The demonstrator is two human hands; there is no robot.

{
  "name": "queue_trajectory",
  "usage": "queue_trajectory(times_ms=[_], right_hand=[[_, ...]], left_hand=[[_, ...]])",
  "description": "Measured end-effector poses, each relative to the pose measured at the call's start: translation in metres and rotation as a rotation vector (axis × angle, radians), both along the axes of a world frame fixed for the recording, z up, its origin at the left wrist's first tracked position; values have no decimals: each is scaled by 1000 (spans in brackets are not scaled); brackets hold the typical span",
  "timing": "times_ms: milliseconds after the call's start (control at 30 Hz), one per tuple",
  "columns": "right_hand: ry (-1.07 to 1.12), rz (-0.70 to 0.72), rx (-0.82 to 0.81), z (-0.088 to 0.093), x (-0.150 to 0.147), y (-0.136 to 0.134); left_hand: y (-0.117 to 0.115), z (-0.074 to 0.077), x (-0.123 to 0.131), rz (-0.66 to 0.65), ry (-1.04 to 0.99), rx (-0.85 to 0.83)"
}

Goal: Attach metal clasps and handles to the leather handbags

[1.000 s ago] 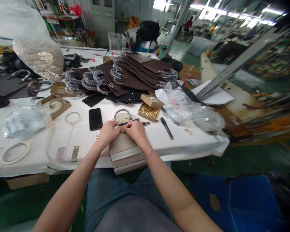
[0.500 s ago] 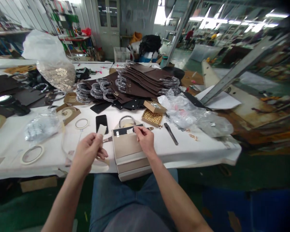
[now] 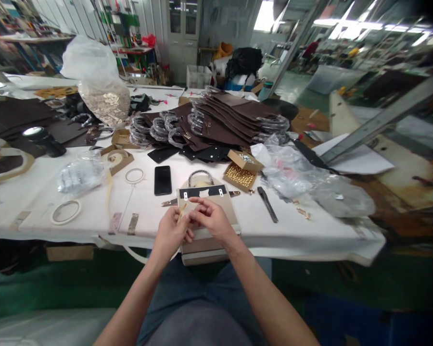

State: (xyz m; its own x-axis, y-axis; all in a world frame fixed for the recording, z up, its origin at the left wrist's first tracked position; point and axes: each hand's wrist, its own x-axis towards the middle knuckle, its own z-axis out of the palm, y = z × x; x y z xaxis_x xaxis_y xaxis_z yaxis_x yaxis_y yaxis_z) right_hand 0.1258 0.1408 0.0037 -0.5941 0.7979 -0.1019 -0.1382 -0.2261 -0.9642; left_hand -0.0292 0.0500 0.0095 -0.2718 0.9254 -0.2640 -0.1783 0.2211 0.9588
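Note:
A beige handbag (image 3: 216, 204) with a black top strip and a wrapped handle lies on the white table (image 3: 310, 230) at its near edge, over my lap. My left hand (image 3: 173, 230) and my right hand (image 3: 211, 220) meet just above the bag's front. Both are closed in a pinch around a small strip of tape-like material; what exactly it is stays too small to name. A metal bar (image 3: 169, 203) pokes out from the bag's left side.
A black phone (image 3: 162, 180) lies left of the bag. Tape rings (image 3: 65, 211) lie further left, and a box of gold studs (image 3: 238, 174) and a black tool (image 3: 267, 204) sit to the right. Stacked brown bags (image 3: 231, 120) and plastic wrap (image 3: 296, 168) fill the back.
My left hand, which had pulled away to the left holding a light strip, has come back to meet the right hand over the bag. The camera view has shifted left.

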Motion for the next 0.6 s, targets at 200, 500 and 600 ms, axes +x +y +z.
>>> queue_trajectory(times_ms=[200,500,600], right_hand=[[-35,101,-36,3,-1,1],[-351,-31,398,5,4,12],[-366,-24,420,5,1,13]], left_hand=[[-8,-2,-8,-113,5,-5],[-18,-20,-7,-28,-9,-47],[-20,-23,-7,6,35,-76]])
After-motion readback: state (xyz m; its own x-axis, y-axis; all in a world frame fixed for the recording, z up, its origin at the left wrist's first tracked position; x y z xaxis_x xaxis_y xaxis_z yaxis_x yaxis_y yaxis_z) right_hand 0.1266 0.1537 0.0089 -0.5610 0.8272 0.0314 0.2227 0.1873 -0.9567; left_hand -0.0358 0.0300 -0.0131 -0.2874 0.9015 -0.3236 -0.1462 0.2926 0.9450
